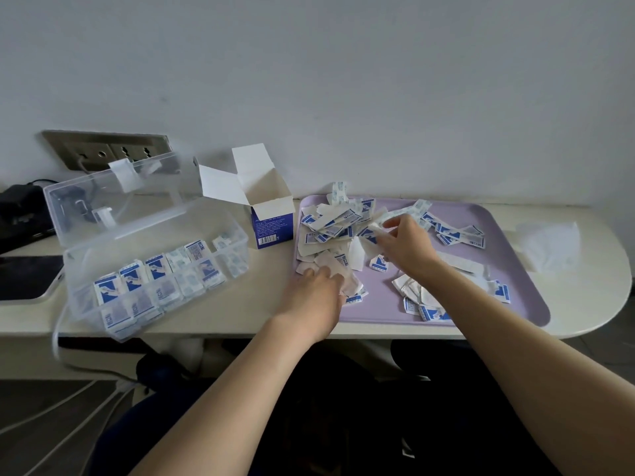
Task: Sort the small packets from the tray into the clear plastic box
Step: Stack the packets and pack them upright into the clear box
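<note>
Where the hands are: I see both over the purple tray (515,290), the left hand (318,286) at its near left edge, the right hand (402,242) farther in, by the big heap (330,228).
Left hand: its fingers lie on some white packets (345,276); I cannot tell if it grips them.
Right hand: thumb and fingers pinch one packet (369,237) at the edge of the heap.
Hands: two.
Packets: too many for me to count, blue and white. One big heap is at the far left of the tray, with smaller bunches on the near and far right.
Tray: one, flat on the table (240,304).
Clear box (242,235): one, left of the tray, lid (113,201) open and tipped back. It has two rows of small slots with packets standing in them.
Paper box (271,228): one, blue and white, flaps open, between the clear box and the tray. I cannot see inside.
Other things: one dark phone (24,276) at the left edge, one white tissue (549,245) right of the tray.
</note>
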### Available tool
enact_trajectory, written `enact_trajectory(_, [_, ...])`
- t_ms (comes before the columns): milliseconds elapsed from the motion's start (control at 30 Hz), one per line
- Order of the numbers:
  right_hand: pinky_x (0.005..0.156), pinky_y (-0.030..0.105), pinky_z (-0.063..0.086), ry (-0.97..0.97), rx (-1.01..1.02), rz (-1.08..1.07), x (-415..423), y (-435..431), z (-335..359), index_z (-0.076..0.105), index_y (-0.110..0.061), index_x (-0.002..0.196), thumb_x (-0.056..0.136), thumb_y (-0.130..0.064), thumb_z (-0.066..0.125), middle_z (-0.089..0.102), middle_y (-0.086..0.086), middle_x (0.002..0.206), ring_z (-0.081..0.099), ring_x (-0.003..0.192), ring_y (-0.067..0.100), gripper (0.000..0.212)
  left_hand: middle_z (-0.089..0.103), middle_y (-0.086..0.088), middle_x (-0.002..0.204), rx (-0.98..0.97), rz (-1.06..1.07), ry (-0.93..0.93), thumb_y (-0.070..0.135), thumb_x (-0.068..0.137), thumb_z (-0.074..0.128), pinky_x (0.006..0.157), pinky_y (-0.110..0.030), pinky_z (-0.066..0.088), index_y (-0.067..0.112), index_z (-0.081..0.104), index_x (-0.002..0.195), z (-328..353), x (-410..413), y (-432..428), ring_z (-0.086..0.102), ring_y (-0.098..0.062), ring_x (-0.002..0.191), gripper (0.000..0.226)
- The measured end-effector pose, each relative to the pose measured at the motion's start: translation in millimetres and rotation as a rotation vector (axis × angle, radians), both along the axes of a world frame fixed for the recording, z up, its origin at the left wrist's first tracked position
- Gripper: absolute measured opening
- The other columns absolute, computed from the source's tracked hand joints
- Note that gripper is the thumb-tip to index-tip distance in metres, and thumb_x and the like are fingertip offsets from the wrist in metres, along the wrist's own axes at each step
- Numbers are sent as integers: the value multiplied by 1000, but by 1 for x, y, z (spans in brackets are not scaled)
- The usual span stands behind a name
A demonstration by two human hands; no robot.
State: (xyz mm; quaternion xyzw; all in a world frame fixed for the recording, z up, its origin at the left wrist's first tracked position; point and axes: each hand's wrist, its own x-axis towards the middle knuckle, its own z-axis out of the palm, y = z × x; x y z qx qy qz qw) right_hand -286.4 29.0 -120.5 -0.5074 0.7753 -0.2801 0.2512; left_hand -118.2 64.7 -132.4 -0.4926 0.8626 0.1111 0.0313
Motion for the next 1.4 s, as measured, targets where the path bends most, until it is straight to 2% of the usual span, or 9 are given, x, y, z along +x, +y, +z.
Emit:
enact_trajectory(133, [80,33,52,-77,206,128,10,14,1,47,0,128,90,-16,58,65,15,108,63,86,22,43,53,-7,123,23,33,115,21,99,38,87,-36,46,15,52,123,5,5,-4,50,-27,113,29])
enact_trajectory(267, [50,20,41,-46,371,268,26,24,-3,50,6,123,88,-10,57,63,17,93,50,56,12,40,54,-7,122,18,26,112,20,99,39,86,-35,44,15,56,120,4,5,-4,50,-26,112,28])
enact_trajectory(400, [49,19,39,-12,370,294,33,23,-7,64,-1,89,86,-13,57,61,7,73,52,58,15,15,53,-7,123,25,21,120,23,99,40,92,-36,44,14,56,121,1,5,-5,47,-26,116,29])
enact_trajectory(467, [51,19,37,29,369,298,35,22,-10,55,-10,65,86,-17,59,58,6,71,51,62,17,22,53,-8,124,36,16,133,23,99,41,93,-37,44,12,55,121,1,6,-4,48,-26,115,29])
enact_trajectory(600, [47,19,28,74,366,282,39,22,-11,42,-11,56,87,-25,60,41,2,60,37,55,12,39,53,-7,125,50,15,136,20,98,42,88,-35,44,11,53,122,2,6,-4,52,-27,112,28])
enact_trajectory(833, [66,25,44,-31,229,253,41,25,-7,58,-3,105,83,-33,67,62,6,90,55,81,16,39,58,-5,119,161,57,178,23,98,44,85,-38,49,16,54,118,3,10,-8,57,-25,103,23])
enact_trajectory(1000, [56,26,41,17,43,209,34,22,-1,48,-6,113,91,-27,56,65,12,103,55,78,20,31,51,-7,124,35,71,249,23,97,47,82,-35,44,12,45,118,12,11,-8,54,-27,107,24])
enact_trajectory(1233, [80,33,41,335,-187,370,23,21,4,57,-4,109,94,-8,47,53,11,110,52,97,28,19,43,-17,116,-318,172,496,7,85,63,80,-36,48,1,44,117,15,6,-8,51,-31,101,37])
enact_trajectory(1400, [83,32,42,447,-65,534,23,26,-8,57,-8,110,95,-15,48,52,8,112,48,106,24,19,32,-12,134,-286,106,164,7,89,52,97,-35,33,17,30,138,-1,5,-10,37,-30,121,54])
